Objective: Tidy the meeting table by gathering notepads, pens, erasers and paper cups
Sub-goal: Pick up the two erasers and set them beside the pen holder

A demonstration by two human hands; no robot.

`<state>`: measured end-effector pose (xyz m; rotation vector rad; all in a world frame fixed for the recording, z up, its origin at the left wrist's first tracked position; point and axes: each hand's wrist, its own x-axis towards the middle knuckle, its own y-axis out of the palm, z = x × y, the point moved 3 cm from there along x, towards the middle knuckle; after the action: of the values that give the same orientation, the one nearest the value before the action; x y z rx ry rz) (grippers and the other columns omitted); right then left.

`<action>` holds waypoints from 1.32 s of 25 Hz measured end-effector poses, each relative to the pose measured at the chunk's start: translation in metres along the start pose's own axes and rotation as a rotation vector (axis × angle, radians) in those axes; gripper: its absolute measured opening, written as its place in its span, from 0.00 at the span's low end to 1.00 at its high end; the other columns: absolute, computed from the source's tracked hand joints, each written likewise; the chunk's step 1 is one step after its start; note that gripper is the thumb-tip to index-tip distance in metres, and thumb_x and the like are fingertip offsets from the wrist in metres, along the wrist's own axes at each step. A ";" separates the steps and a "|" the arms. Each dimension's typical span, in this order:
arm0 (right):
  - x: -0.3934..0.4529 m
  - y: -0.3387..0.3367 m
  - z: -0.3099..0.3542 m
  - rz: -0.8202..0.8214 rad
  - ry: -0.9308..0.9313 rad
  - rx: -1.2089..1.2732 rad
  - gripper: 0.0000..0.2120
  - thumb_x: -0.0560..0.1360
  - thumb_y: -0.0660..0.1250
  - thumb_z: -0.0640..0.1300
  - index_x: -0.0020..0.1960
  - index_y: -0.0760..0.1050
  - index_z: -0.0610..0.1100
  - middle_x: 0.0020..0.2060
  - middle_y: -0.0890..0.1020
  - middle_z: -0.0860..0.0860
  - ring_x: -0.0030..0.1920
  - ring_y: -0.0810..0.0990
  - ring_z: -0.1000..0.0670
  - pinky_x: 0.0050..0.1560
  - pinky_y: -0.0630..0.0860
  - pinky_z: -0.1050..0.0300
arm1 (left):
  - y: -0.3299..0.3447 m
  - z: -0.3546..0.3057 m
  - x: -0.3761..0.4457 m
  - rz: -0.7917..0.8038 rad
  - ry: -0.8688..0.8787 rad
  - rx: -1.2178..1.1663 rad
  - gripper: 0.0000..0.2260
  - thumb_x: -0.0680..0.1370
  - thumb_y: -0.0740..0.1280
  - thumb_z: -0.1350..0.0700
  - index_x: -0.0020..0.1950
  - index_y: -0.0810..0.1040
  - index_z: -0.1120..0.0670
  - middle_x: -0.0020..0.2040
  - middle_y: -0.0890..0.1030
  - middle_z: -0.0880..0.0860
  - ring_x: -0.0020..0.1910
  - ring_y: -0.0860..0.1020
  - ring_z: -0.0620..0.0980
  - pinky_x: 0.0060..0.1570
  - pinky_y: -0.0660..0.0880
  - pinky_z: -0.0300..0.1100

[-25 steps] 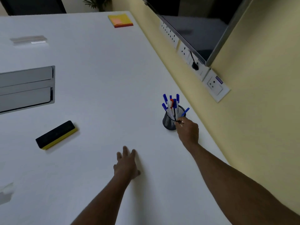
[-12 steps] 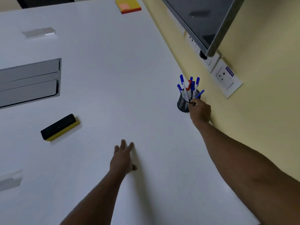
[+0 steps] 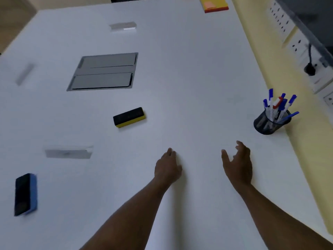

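Both hands are empty over the white tabletop (image 3: 189, 73). The left hand (image 3: 168, 167) lies palm down with its fingers loosely together, resting on or just above the surface; the right hand (image 3: 237, 164) hovers beside it with fingers spread and slightly curled, holding nothing.

The pens already stand gathered: blue-capped white pens (image 3: 277, 107) and one red-capped one sit upright in a black mesh pen cup (image 3: 268, 124) near the tabletop's right edge, ahead and to the right of the right hand.

Likely next to be collected is the black-and-yellow block eraser (image 3: 129, 117). It lies ahead and to the left of the left hand, well apart from it, its long axis running roughly left to right with the far end tipped slightly away. The left hand is clearly the nearer one; a reach forward and leftward, closing across the short sides, looks the natural approach.

A second eraser, black with a blue backing (image 3: 26, 194), lies near the left edge, its long axis pointing away from the person. A yellow sticky-note pad with a red base (image 3: 214, 4) sits at the far end, beyond easy reach of either hand
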<state>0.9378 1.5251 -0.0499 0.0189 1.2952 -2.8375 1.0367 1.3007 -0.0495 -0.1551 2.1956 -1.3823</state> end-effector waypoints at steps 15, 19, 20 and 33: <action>-0.048 0.224 0.258 0.575 -0.741 -0.326 0.34 0.73 0.69 0.48 0.75 0.61 0.43 0.75 0.62 0.43 0.74 0.62 0.43 0.71 0.61 0.47 | -0.100 0.347 -0.104 -0.767 -0.848 -0.099 0.27 0.71 0.70 0.56 0.68 0.70 0.62 0.70 0.68 0.65 0.70 0.66 0.65 0.71 0.59 0.61; -0.019 0.264 0.301 0.511 -0.839 -0.498 0.38 0.73 0.70 0.46 0.77 0.56 0.43 0.77 0.57 0.41 0.76 0.56 0.41 0.73 0.57 0.46 | -0.101 0.419 -0.125 -0.628 -1.021 -0.161 0.36 0.70 0.73 0.53 0.73 0.63 0.63 0.74 0.62 0.66 0.73 0.60 0.67 0.70 0.57 0.63; -0.009 0.271 0.312 0.479 -0.850 -0.520 0.37 0.72 0.71 0.43 0.76 0.57 0.42 0.76 0.59 0.41 0.75 0.58 0.40 0.73 0.58 0.45 | -0.101 0.433 -0.130 -0.598 -1.031 -0.169 0.37 0.70 0.74 0.52 0.74 0.62 0.62 0.73 0.64 0.66 0.71 0.62 0.68 0.69 0.60 0.63; 0.024 0.266 0.308 0.587 -0.646 -0.544 0.25 0.66 0.71 0.43 0.61 0.70 0.42 0.56 0.73 0.43 0.56 0.72 0.40 0.53 0.71 0.47 | -0.100 0.465 -0.146 -0.574 -1.184 -0.406 0.33 0.74 0.70 0.61 0.75 0.58 0.62 0.69 0.66 0.67 0.67 0.66 0.70 0.60 0.70 0.67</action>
<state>0.9203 1.1172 -0.0495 -0.4107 1.5038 -1.7316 1.3732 0.9344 -0.0618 -1.4240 1.3584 -0.6830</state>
